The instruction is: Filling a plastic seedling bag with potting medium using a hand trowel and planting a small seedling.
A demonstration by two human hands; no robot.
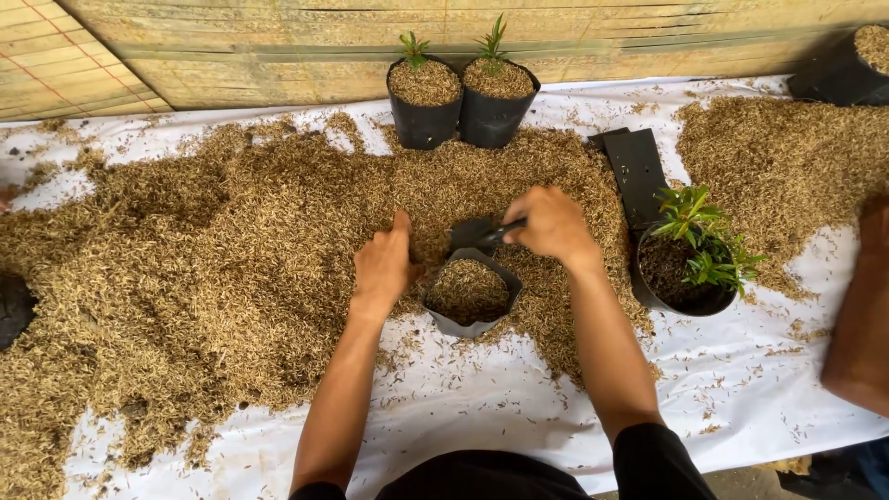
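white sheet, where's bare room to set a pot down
Bare white sheet shows between the forearms, below the grow bag, and right of the right hand under the plant pot. The husk pile crowds the left and middle.
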